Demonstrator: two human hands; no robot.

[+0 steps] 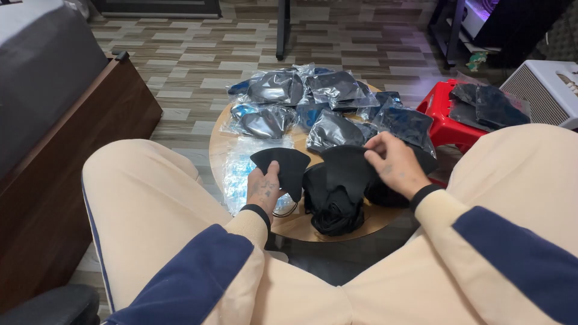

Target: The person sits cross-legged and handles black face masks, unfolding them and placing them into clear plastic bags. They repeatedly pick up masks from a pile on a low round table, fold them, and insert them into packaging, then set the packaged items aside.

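You sit at a small round wooden table (220, 150) with your knees on both sides of it. Your left hand (265, 189) pinches one black face mask (283, 165) by its lower edge and holds it up flat over the near left part of the table. Your right hand (394, 162) is closed on the top mask of a loose pile of black masks (334, 198), which lies on the near edge of the table. Your hands are apart, each gripping its own mask.

Judging by how things lie, you look about halfway. On the far side of the table sits a heap of bagged masks (325, 105), each one sealed in a clear, shiny, crinkly bag. On the near left part of the table lies a flat stack of empty clear bags (241, 165) with blue print. The loose pile still has a good many masks with no bag, so there is plenty left to do.

The masks are soft, thin, dark cloth with a curved, cup-like shape and thin ear loops. I cannot count the loose ones, because they are all black and bunched up.

To the right of the table stands a red plastic stool (442, 117) with more dark masks (487, 105) on top. The floor (198, 60) beyond the table is striped wood-look tile.
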